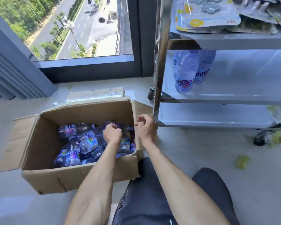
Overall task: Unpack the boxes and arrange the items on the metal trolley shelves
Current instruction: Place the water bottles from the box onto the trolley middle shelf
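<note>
Left hand (112, 133) reaches among bottles (81, 143) inside box (81, 177).

We see a brown cardboard box (81, 177) of clear bottles (81, 140) with purple-and-white labels; matching bottles (185, 73) stand at the silver trolley's (161, 62) middle shelf's left edge, yellow-and-white packets (208, 20) on top.

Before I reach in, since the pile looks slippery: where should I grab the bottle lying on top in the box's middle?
Probably around the labelled middle of that water bottle, coming from above. It lies on its side on top of the pile in the cardboard box, so its barrel is exposed while its ends are wedged among neighbours.
</note>
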